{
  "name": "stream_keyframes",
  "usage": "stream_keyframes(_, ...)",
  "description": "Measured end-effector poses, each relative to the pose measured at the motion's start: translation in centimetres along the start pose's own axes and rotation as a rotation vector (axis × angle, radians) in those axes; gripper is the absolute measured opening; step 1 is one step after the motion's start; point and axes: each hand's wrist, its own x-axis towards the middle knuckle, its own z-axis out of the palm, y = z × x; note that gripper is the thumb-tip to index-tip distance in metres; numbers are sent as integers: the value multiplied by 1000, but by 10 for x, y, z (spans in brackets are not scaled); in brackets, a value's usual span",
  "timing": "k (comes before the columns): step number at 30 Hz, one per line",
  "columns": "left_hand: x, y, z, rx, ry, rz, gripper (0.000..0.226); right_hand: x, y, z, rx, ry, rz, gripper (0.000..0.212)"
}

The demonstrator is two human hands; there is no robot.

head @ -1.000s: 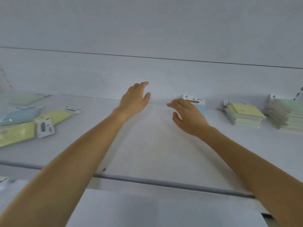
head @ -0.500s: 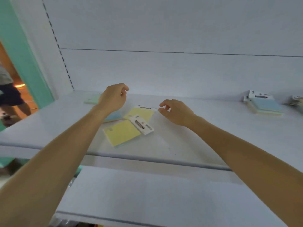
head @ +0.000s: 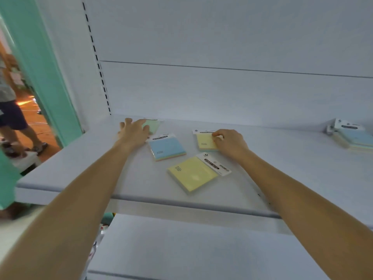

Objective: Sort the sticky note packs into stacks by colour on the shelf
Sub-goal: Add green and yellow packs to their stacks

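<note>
Smooth white shelf [head: 282, 158], matte, with flat square sticky note packs in glossy wrap with white header cards. Left hand [head: 134, 132], fingers spread loosely, lies over the green pack [head: 153, 126] at centre-left, hiding most of it; can't tell if it's gripping. Right hand [head: 229, 142] has curled fingers pressing on a yellow pack [head: 204, 141], hold unclear. Blue pack [head: 167, 147] sits between them, second yellow pack [head: 193, 174] lower centre. A stack [head: 352, 136] is cut off at the right edge.
</note>
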Motion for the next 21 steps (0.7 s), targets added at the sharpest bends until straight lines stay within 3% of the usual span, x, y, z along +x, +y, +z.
stream_keyframes(6, 10, 7, -1, -101, -51, -93, 35, 9, -15, -1, -60, -120, 94, 43)
stream_keyframes(9, 19, 11, -8, -129, -74, -101, 32, 10, -21, -4, 40, -118, 86, 55)
stream_keyframes(13, 25, 18, -22, -234, -107, -106, 54, 7, -26, -6, 235, -2, -16, 56)
stream_keyframes(21, 20, 42, -16, -703, 144, -138, 49, 10, -3, -11, 495, 72, 39, 51)
